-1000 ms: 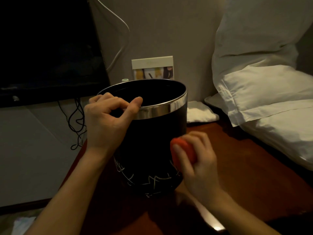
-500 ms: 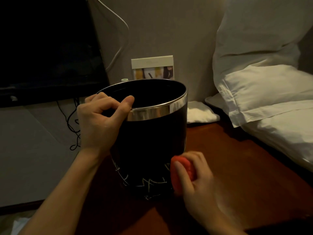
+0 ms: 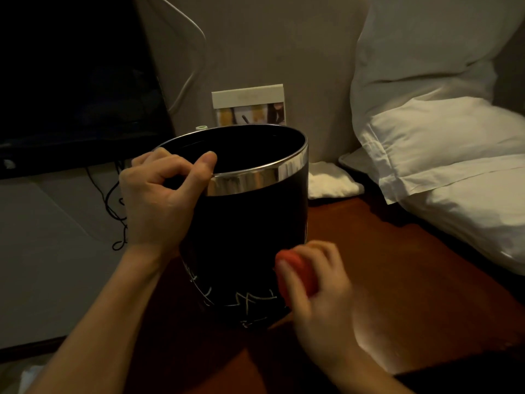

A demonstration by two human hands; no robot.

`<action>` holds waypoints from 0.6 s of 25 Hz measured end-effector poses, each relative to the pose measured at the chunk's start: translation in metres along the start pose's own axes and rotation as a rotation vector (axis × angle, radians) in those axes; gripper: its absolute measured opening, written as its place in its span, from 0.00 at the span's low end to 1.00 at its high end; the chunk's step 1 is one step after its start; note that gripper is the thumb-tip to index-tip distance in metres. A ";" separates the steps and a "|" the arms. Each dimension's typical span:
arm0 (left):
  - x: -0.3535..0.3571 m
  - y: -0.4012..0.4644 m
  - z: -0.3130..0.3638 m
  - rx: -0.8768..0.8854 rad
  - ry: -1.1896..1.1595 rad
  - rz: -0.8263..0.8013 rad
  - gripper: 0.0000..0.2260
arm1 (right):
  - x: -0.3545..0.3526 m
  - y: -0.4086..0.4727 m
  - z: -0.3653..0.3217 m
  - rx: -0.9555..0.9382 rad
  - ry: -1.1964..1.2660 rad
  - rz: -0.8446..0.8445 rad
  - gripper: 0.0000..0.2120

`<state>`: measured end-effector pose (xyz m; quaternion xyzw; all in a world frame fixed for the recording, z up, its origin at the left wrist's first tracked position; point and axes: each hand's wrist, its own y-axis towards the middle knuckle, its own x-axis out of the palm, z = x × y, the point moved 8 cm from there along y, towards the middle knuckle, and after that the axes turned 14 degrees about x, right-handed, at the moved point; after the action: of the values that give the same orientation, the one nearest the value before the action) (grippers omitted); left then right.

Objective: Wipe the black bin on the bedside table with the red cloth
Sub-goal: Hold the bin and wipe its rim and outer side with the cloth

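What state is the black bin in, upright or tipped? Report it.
Slightly tipped. The black bin leans, its silver rim slanted, while the left hand grips the rim and the right hand presses the red cloth against its side.

One head-worn view looks forward and down, close over the bedside table near its left edge.

1. A white pillow leans at the right.
2. Left of the pillow, a small white folded cloth.
3. Further left, a picture card stands against the wall.
4. Far left of the pillow: dark screen, black cables.
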<state>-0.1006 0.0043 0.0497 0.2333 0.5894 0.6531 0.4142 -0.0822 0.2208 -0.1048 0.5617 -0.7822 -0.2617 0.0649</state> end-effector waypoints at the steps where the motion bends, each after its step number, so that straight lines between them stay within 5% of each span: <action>1: 0.001 0.001 0.000 0.002 -0.003 0.002 0.15 | 0.008 -0.013 0.001 -0.065 -0.071 -0.028 0.09; 4: 0.000 0.003 0.002 0.008 0.006 -0.005 0.16 | 0.011 -0.012 0.005 -0.142 -0.129 -0.042 0.10; 10: 0.001 0.003 0.002 -0.022 0.031 0.002 0.18 | -0.009 0.010 0.006 0.010 0.043 0.136 0.06; 15: 0.001 0.002 0.002 -0.040 0.021 -0.009 0.20 | 0.022 -0.034 0.020 -0.122 -0.097 -0.040 0.10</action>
<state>-0.1001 0.0059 0.0516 0.2155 0.5818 0.6653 0.4154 -0.0699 0.1996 -0.1425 0.5588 -0.7558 -0.3368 0.0558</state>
